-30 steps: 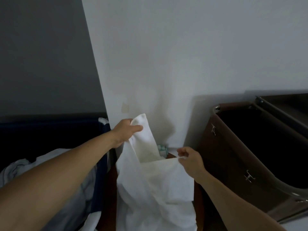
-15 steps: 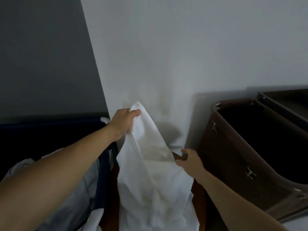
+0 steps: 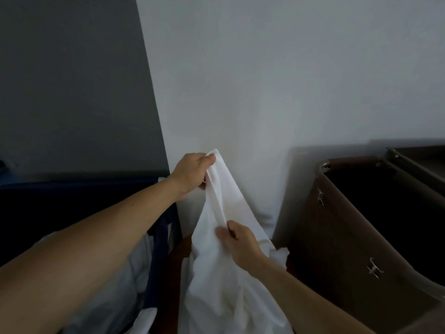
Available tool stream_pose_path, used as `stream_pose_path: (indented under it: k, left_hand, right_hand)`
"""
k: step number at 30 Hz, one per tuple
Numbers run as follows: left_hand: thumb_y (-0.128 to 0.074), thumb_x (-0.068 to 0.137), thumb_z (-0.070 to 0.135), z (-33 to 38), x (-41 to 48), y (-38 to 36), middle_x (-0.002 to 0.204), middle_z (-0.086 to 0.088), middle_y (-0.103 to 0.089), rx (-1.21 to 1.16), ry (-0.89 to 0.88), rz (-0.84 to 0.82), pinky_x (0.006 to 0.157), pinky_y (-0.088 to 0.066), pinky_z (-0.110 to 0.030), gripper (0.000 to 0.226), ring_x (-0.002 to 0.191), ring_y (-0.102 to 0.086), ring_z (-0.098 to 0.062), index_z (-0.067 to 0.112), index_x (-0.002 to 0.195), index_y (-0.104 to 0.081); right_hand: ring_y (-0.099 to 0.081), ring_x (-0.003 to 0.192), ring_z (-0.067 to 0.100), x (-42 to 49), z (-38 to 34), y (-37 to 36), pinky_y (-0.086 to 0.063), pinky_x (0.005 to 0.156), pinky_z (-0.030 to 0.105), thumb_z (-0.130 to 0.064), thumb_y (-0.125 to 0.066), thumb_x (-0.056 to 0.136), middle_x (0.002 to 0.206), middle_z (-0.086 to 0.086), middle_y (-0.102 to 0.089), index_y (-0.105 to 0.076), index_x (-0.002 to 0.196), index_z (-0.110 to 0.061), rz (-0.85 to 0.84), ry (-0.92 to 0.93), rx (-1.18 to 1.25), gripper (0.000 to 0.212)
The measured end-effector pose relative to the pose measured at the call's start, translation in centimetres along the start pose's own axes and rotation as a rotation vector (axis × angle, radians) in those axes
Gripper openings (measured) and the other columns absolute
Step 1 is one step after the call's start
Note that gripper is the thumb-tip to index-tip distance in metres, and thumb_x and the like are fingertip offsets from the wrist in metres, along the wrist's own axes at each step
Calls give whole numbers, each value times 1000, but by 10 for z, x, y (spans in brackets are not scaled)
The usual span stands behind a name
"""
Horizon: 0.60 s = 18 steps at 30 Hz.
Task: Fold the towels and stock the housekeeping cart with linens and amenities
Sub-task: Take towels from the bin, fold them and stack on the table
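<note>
White towel (image 3: 231, 273) hanging lengthwise, top corner bunched high, creased fold down middle, lower part crumpled.

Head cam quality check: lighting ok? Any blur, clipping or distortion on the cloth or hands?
Head view: dim, flat light, no glare; the white cloth keeps its folds, not clipped. Head view: left hand and right hand slightly soft, no heavy smear. Head view: the inside of the brown hamper and the dark blue bin crush to black; the wall edge leans, wide-angle skew.
</note>
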<state>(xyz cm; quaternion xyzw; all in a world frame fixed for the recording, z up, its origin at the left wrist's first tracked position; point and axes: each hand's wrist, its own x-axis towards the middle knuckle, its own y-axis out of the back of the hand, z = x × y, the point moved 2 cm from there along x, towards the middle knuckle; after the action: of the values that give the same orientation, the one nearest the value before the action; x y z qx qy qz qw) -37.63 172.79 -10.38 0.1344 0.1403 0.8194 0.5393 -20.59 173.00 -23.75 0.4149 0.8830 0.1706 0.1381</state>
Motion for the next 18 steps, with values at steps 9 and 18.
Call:
stream_pose_path:
  k: [9, 18]
  left_hand:
    - [-57, 97, 31, 11, 12, 22, 70, -1, -61, 47, -46, 128, 44, -43, -14, 34, 55, -58, -8, 6, 75, -64]
    - [-54, 100, 29, 10, 3, 13, 97, -11, -67, -148, 33, -163, 85, -55, -41, 34, 90, -66, -26, -2, 110, -65]
  right_hand:
    - [-62, 64, 5, 7, -70, 36, -48, 52, 10, -46, -58, 93, 76, -5, -66, -70, 82, -34, 241, 275, 248, 20]
    - [-65, 82, 1, 13, -22, 53, -51, 72, 23, -39, -73, 87, 87, -14, -73, -73, 91, -28, 68, 61, 94, 12]
